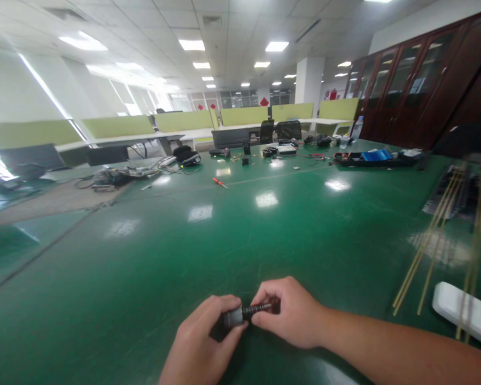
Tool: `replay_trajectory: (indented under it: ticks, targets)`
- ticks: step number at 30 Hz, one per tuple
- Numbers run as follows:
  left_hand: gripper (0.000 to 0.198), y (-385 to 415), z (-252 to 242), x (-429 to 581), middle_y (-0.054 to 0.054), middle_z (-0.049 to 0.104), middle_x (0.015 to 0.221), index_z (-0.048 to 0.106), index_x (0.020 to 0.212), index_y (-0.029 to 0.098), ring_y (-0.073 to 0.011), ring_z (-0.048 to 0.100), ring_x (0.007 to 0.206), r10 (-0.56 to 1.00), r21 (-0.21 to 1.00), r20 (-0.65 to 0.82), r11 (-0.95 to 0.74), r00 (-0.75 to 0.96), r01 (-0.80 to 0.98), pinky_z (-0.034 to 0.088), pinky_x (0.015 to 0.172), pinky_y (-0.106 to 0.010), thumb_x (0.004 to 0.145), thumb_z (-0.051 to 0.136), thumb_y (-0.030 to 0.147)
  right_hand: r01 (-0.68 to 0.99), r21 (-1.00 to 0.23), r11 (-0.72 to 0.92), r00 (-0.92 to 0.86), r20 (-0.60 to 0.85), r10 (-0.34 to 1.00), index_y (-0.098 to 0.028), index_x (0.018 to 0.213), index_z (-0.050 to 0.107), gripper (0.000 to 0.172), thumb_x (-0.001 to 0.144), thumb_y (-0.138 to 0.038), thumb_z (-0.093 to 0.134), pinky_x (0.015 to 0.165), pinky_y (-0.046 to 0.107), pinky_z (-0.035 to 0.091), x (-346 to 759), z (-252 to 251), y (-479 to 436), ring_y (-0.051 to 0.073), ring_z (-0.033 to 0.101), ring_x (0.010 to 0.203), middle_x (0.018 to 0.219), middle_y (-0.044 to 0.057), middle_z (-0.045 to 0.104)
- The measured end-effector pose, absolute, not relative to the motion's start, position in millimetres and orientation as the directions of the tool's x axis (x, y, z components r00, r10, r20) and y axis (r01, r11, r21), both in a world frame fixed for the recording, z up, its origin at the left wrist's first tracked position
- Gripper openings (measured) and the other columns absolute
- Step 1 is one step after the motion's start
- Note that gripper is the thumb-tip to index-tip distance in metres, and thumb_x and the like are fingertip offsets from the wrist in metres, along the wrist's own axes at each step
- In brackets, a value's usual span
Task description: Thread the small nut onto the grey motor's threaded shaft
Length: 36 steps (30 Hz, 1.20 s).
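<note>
Near the front edge of the green table, my left hand grips a small grey metal cylinder between thumb and fingers. A dark, ridged shaft with a thin tip extends from the cylinder's right side. My right hand is closed around this shaft, with thumb and index finger at its sides. Both hands are close together, just above the table surface. The curled fingers of my right hand hide part of the shaft's surroundings.
An orange screwdriver lies farther back. Long thin sticks and a white object are at the right. Circuit parts and cables lie at the left, and a black tray with blue items at the back right.
</note>
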<state>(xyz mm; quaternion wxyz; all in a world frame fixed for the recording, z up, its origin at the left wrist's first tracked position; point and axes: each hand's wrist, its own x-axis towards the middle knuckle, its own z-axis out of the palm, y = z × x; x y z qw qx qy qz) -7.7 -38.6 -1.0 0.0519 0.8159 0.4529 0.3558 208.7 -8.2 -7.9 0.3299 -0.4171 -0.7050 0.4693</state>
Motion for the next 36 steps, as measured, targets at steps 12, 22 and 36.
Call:
replay_trajectory:
  ticks: [12, 22, 36]
  targets:
    - [0.019, -38.7, -2.4, -9.6, 0.002, 0.072, 0.094, 0.064, 0.104, 0.028, -0.0147, 0.071, 0.084, 0.788, 0.426, 0.516, -0.576, 0.335, 0.698, 0.057, 0.077, -0.021, 0.086, 0.068, 0.025, 0.266, -0.942, 0.203, -0.434, 0.071, 0.898, -0.017, 0.081, 0.073, 0.008, 0.074, -0.021, 0.072, 0.055, 0.021, 0.039, 208.9, -8.8, -8.4, 0.011, 0.055, 0.058, 0.067, -0.002, 0.068]
    - [0.018, -39.8, 2.2, -8.5, 0.002, 0.073, 0.090, 0.065, 0.102, 0.027, -0.0144, 0.072, 0.080, 0.775, 0.414, 0.535, -0.587, 0.336, 0.695, 0.057, 0.072, -0.020, 0.085, 0.068, 0.026, 0.265, -0.943, 0.200, -0.440, 0.067, 0.896, -0.017, 0.081, 0.073, 0.009, 0.075, -0.023, 0.072, 0.055, 0.021, 0.037, 207.9, -9.2, -7.8, 0.010, 0.054, 0.057, 0.066, -0.003, 0.065]
    - [0.019, -38.8, -1.2, -12.5, 0.000, 0.073, 0.093, 0.066, 0.103, 0.027, -0.0155, 0.073, 0.082, 0.786, 0.413, 0.523, -0.572, 0.330, 0.709, 0.058, 0.075, -0.021, 0.084, 0.069, 0.026, 0.278, -0.937, 0.210, -0.446, 0.068, 0.893, -0.018, 0.082, 0.072, 0.008, 0.076, -0.022, 0.071, 0.056, 0.021, 0.038, 208.8, -9.0, -7.8, 0.010, 0.053, 0.058, 0.066, -0.003, 0.064]
